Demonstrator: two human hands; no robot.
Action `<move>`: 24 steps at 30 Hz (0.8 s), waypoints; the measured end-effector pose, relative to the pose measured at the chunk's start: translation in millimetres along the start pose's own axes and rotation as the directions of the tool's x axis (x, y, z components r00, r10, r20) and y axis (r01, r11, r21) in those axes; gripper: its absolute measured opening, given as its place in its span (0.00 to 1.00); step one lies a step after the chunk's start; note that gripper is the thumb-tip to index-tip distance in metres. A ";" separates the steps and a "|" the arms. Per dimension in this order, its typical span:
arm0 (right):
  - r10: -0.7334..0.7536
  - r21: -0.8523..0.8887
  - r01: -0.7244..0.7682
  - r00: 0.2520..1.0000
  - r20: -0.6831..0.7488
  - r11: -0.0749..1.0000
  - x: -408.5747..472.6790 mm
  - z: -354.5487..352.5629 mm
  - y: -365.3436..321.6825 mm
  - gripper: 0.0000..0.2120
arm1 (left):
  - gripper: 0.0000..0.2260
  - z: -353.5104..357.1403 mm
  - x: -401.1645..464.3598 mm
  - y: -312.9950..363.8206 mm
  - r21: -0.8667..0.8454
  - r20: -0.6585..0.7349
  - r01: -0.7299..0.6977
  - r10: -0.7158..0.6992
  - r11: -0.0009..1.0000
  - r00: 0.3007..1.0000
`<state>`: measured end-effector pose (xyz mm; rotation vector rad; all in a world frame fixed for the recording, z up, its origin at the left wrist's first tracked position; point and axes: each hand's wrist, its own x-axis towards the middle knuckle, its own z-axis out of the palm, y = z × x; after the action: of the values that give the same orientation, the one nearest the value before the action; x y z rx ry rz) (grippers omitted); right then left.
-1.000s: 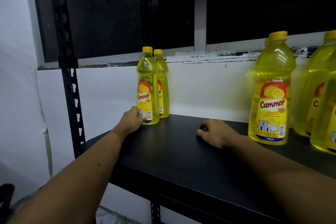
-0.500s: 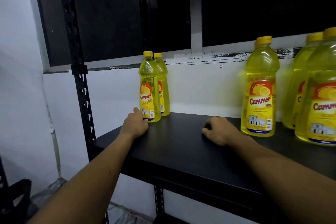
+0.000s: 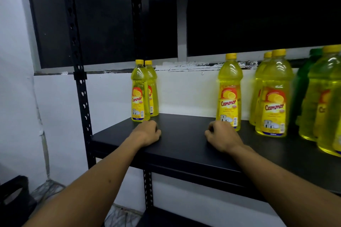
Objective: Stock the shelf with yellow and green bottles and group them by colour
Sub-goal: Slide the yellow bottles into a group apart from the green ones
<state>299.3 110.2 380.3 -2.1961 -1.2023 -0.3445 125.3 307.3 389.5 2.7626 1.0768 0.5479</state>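
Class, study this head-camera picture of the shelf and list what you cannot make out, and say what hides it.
- Green bottle, head view: mostly hidden by the yellow bottles in front; label unreadable.
- Rightmost yellow bottle: blurred and cut off by the right edge.
- Rear bottle of the left pair: half covered by its neighbour.
- Both hands' fingers: curled under, so contact with the shelf is unclear.
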 end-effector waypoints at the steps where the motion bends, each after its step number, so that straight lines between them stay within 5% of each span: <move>1: 0.018 -0.008 -0.018 1.000 -0.025 1.000 -5.2 -6.4 4.7 0.10 | 0.13 1.9 -1.1 7.7 -0.001 0.000 -0.018 0.018 1.000 1.000; 9: 0.158 -0.014 -0.163 0.970 -0.186 0.987 -36.9 -59.8 63.5 0.10 | 0.14 24.3 -9.6 90.4 -0.077 0.031 -0.226 0.229 0.971 0.973; 14: 0.372 0.171 -0.331 0.857 -0.356 0.928 -41.4 -78.6 95.3 0.16 | 0.13 39.2 -8.6 141.0 -0.150 0.051 -0.328 0.339 0.933 0.939; 19: 0.571 0.422 -0.435 0.770 -0.284 0.795 -29.6 -79.6 117.2 0.33 | 0.15 49.5 0.8 156.3 -0.158 0.049 -0.357 0.369 0.921 0.928; 24: 0.553 0.446 -0.423 0.805 -0.216 0.789 -12.1 -79.0 125.1 0.42 | 0.15 54.5 7.9 152.9 -0.157 0.044 -0.354 0.365 0.922 0.930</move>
<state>401.1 2.4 388.3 -1.9145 -0.4214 -0.2259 247.3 200.6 378.7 2.8326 0.4880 0.5356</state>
